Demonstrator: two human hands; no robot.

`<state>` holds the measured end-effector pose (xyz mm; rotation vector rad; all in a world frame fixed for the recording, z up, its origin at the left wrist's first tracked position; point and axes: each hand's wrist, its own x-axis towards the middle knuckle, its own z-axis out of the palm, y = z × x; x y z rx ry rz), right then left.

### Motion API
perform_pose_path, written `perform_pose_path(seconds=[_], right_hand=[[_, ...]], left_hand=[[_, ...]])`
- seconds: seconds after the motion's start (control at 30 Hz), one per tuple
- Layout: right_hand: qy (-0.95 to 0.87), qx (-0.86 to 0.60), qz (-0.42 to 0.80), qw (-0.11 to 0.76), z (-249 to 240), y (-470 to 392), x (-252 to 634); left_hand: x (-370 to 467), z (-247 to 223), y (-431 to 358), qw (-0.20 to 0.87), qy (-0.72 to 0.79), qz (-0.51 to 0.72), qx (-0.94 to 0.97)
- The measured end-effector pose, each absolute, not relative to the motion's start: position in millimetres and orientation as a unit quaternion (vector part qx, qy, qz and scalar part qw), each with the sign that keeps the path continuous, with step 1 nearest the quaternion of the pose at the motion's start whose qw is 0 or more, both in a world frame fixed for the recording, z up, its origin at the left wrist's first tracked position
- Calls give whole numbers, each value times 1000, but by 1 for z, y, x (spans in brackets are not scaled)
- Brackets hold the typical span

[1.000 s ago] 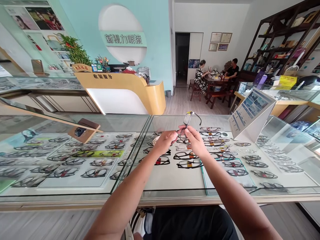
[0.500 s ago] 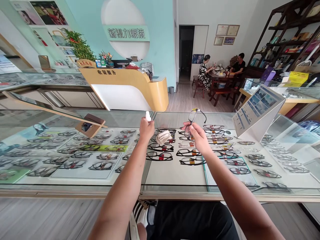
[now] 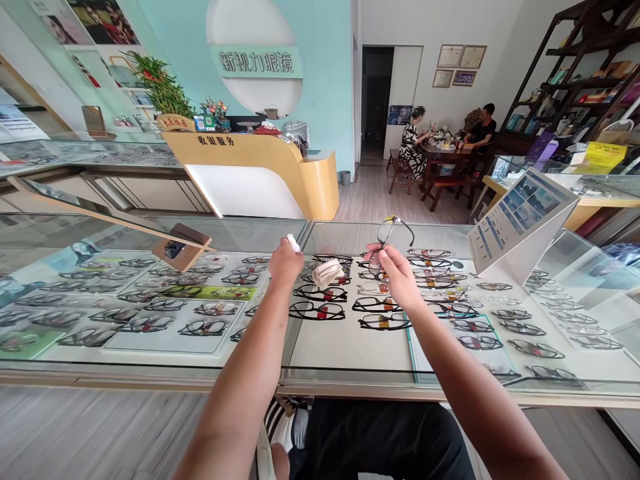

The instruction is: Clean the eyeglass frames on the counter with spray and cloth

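Observation:
My left hand (image 3: pixel 286 262) is closed around a small white bottle (image 3: pixel 293 243), whose top pokes out past the fingers; the rest of it is hidden. Raised over the glass counter, my right hand (image 3: pixel 397 272) pinches a pair of glasses (image 3: pixel 386 231) with a dark frame and a yellow tag. One lens is upright above the fingers and the other is partly behind them. Between my hands a crumpled beige cloth (image 3: pixel 327 273) lies on the glass top. Rows of eyeglass frames (image 3: pixel 318 311) show through the glass below.
On the counter stand a tilted wooden-framed mirror (image 3: pixel 183 247) at left and a white display board (image 3: pixel 523 223) at right. Beyond are a yellow and white cashier desk (image 3: pixel 320 180), and two people seated at a dark wooden table (image 3: pixel 450 155).
My left hand has moved slightly left and down, and the white bottle now tilts over to the left. The right hand still holds the glasses in nearly the same spot.

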<state>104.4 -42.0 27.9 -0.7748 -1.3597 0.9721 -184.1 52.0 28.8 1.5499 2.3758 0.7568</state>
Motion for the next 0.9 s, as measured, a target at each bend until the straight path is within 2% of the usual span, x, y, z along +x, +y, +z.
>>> perform_pose_path(seconds=[0.13, 0.3, 0.37, 0.43, 0.53, 0.9], right_hand=[[-588, -339, 419, 603, 29, -43, 104], [-585, -345, 420, 603, 29, -42, 104], [-581, -349, 419, 604, 31, -42, 104], [-579, -348, 422, 604, 32, -42, 104], [-576, -344, 429, 604, 33, -42, 104], [-594, -349, 418, 592, 25, -36, 107]], left_hand=[[-184, 30, 49, 118, 789, 314, 514], [-170, 44, 36, -63, 685, 461, 561], [-163, 50, 31, -50, 624, 424, 654], [-156, 51, 27, 10, 581, 337, 741], [-150, 45, 25, 63, 550, 252, 794], [-161, 34, 32, 102, 577, 177, 791]])
